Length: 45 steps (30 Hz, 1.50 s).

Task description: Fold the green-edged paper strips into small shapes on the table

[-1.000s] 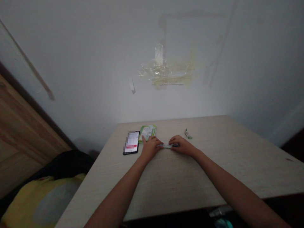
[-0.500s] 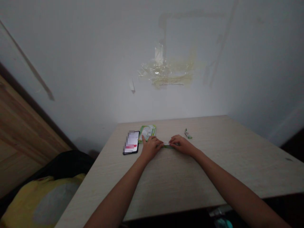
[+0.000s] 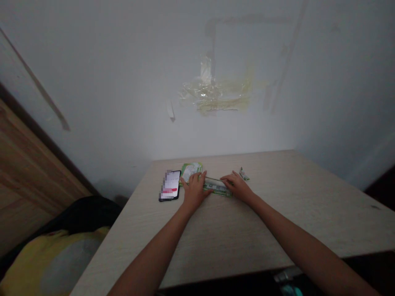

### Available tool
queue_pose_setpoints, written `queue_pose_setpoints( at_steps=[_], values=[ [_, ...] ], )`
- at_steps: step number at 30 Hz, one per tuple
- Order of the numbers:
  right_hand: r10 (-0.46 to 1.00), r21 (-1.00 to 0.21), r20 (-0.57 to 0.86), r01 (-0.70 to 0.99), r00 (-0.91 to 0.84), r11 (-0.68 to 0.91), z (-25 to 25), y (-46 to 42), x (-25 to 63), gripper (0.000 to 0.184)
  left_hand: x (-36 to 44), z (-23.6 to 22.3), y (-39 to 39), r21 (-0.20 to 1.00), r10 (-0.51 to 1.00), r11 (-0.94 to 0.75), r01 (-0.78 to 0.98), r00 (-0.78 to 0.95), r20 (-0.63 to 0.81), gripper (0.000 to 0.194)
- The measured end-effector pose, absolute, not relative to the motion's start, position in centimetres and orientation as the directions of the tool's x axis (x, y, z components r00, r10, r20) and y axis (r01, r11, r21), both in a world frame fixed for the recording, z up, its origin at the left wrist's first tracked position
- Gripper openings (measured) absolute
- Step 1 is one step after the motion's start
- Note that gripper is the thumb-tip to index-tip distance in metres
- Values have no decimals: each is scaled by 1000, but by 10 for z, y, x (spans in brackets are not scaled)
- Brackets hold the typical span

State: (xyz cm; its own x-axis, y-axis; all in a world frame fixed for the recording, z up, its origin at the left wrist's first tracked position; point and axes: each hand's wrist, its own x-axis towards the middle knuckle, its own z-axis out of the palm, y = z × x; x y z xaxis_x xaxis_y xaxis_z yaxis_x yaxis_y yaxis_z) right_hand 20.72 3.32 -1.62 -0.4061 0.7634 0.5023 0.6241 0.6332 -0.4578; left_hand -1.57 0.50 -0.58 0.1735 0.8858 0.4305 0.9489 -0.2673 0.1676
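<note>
A flat green and white printed wrapper [image 3: 217, 187] lies between my hands on the table, its long side running left to right. My left hand [image 3: 195, 188] rests at its left end with fingers spread and the thumb on the wrapper's lower edge. At the right end, my right hand [image 3: 239, 185] is open, fingers stretched leftward over the wrapper's upper edge. Behind my left hand lies a green and white packet [image 3: 191, 169], partly covered by the fingers. A small twisted green and white scrap [image 3: 244, 174] sits just beyond my right hand.
A phone [image 3: 170, 187] with a lit screen lies left of the packet. The pale wooden table [image 3: 234, 238] meets a wall [image 3: 123, 82] bearing old tape. A yellow and grey plush item [image 3: 58, 263] is at the lower left, beside a wooden panel [image 3: 27, 176].
The wrapper was a narrow folded strip pinched between both hands; now it has spread wider. My left fingers have opened out, and my right hand has loosened and shifted slightly.
</note>
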Motion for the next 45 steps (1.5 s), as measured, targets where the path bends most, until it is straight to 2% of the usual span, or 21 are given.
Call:
queue_pose_setpoints(
  at_steps=[4,7,12,14,24,29,34,41,45],
  values=[
    [777,-444,523,666,-350,599,-18,35,210,30,-16,-8,7,157,878,-232,960,137,458,78],
    [773,-418,540,692,-332,589,-17,36,213,35,-18,-9,8,175,888,-228,958,131,442,72],
    [720,-363,550,656,-423,662,-21,39,217,31,-20,-9,8,185,896,-292,938,201,397,32],
    [707,-375,560,629,-432,682,-23,40,217,31,-20,-10,7,181,892,-309,934,218,395,23],
    [644,-411,532,497,-550,764,-20,35,214,29,-17,-14,6,144,876,-341,929,259,408,43],
    [634,-387,474,502,-611,773,-16,30,211,35,-20,-10,7,191,858,-423,885,324,399,31],
    [653,-401,427,516,-626,757,-15,27,211,29,-25,-4,7,234,838,-519,822,437,326,26],
    [662,-416,418,518,-621,748,-16,26,213,30,-37,4,7,236,831,-556,797,526,181,54],
    [658,-430,432,501,-617,751,-15,25,214,30,-39,7,6,224,814,-581,783,559,158,65]
  ],
)
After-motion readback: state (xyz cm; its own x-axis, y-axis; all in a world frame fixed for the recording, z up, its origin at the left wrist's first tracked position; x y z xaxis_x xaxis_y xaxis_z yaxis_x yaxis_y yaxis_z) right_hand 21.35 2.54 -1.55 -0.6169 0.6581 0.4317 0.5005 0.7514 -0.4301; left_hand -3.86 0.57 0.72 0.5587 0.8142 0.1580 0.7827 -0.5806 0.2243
